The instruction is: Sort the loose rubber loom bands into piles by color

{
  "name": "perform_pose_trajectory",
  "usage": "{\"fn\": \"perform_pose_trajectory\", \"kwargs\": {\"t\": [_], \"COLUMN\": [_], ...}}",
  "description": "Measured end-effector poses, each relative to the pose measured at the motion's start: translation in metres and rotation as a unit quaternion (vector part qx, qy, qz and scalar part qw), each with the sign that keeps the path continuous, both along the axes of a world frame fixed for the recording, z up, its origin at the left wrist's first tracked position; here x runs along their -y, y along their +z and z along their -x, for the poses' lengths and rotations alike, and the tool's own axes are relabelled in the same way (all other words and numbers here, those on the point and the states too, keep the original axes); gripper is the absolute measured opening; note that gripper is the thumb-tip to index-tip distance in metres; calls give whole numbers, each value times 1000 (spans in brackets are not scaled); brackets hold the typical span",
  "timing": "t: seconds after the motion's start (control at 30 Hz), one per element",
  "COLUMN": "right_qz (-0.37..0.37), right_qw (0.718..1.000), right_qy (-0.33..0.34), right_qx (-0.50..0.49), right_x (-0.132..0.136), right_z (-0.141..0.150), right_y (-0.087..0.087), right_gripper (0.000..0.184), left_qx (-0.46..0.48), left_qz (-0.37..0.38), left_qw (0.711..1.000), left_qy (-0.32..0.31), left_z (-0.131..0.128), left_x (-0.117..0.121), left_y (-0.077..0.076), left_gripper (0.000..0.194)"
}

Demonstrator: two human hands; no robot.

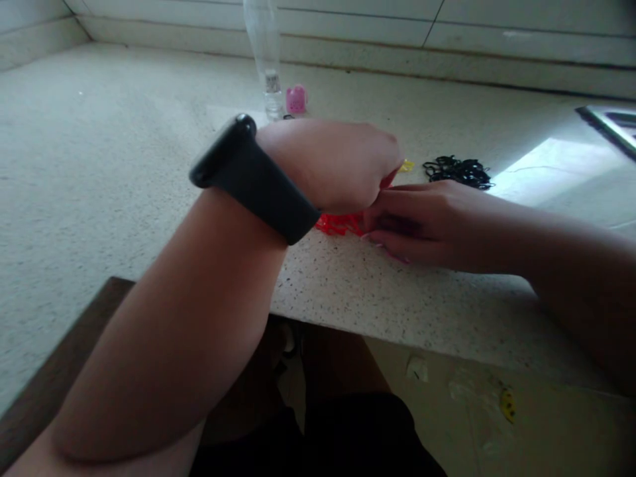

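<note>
My left hand (332,162), with a dark watch (263,179) on its wrist, is curled above a pile of small red pieces (338,224), thin and glossy. A bit of red shows by its fingers, most of which are hidden behind the hand. Touching it from the right is my right hand (427,222), its fingers drawn together at the right edge of the red pile. What either hand grips is hidden. Just past the hands lies a small yellow piece (407,165). A heap of small black loop-like pieces (457,172) lies behind my right wrist.
Behind my left hand stand a small clear bottle (273,99) with a clear plastic bag (262,33) above it, and a small pink object (296,99). A dark-framed object (611,129) lies at the far right of the speckled counter (348,285). The counter's front edge runs above my legs.
</note>
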State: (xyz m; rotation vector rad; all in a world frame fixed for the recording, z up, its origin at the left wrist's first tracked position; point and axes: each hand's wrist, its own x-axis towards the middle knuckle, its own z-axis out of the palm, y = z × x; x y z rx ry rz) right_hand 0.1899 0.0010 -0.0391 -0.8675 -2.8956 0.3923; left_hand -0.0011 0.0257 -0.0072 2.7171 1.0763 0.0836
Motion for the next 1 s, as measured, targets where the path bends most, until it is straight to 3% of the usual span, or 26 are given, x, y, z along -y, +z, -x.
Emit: {"fn": "perform_pose_trajectory", "kwargs": {"t": [0.1, 1.0], "right_qz": [6, -23], "right_qw": [1000, 998], "right_qy": [-7, 51], "right_qx": [4, -35], "right_x": [1, -2], "right_z": [1, -4], "right_y": [1, 2], "right_gripper": [14, 17], "left_qx": [-47, 16], "left_qz": [-52, 15], "left_qw": [997, 1000], "left_qy": [-31, -1], "left_z": [0, -1], "left_x": [-3, -18], "left_y": [0, -9], "left_gripper": [32, 33]}}
